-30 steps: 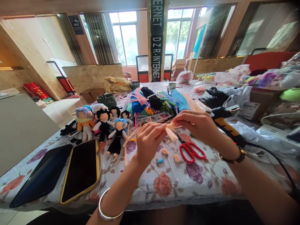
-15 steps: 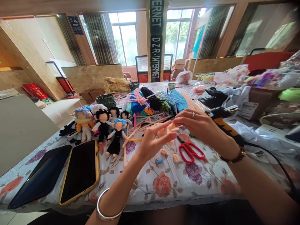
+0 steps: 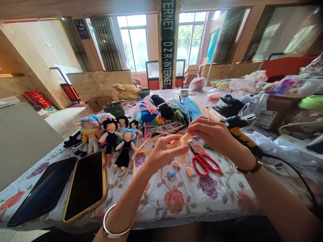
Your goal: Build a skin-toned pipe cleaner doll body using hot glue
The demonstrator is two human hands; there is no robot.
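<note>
Between my two hands is a bent piece of peach pipe cleaner, partly hidden by fingers. My left hand curls round its left side, thumb below and fingers above. From the right, my right hand pinches its upper end with the fingertips. Red-handled scissors lie just below my right hand, blades partly spread. Close by on the cloth rest a small coiled peach piece, a peach oval piece and a short blue piece.
Several pipe-cleaner dolls stand at left, behind a phone in a yellow case and a dark glossy slab. Bundled pipe cleaners fill the middle back. A black-and-yellow corded tool lies beside my right wrist. Bags and boxes crowd the right.
The peach pipe cleaner now shows more upright between my hands, its lower end hanging into view. My left thumb has shifted slightly left and down; my right hand stays nearly in place.
</note>
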